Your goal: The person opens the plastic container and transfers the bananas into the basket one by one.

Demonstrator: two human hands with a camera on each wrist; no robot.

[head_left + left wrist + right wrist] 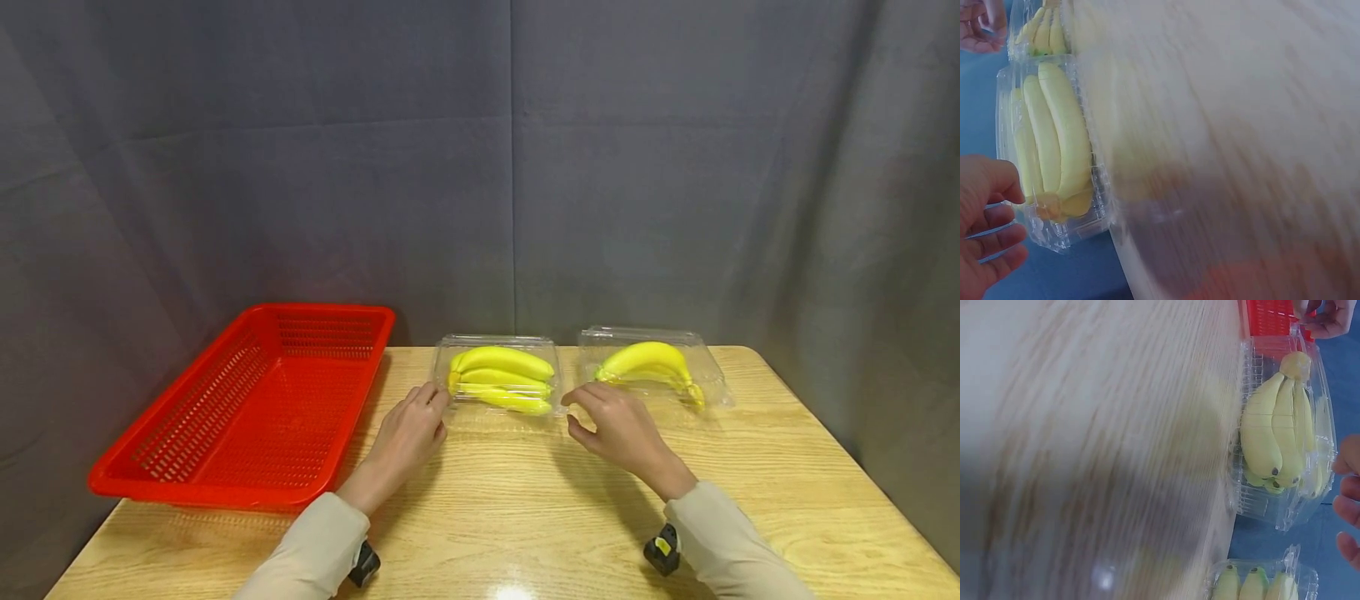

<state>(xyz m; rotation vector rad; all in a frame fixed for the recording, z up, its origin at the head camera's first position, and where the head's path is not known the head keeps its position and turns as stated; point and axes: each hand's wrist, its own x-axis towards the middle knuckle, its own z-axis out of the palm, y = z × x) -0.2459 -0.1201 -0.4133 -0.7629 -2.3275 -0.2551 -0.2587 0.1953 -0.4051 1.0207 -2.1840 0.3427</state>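
Note:
A clear plastic clamshell box (497,340) with a bunch of yellow bananas (504,362) inside lies on the table, its lid down over the fruit. My left hand (408,431) is at the box's front left corner, fingers loosely bent. On the opposite side, my right hand (617,427) hovers by the front right corner, thumb and fingers apart. From the left wrist, the hand (988,228) shows beside the banana stem end of the box. In the right wrist view, relaxed fingertips (1349,509) are close to the lid edge.
Further right lies a second clear box (637,334) holding bananas (651,360). A large red plastic basket (358,400) with slotted sides stands on the left of the wooden table (495,517). Behind the table hangs a grey curtain (420,192).

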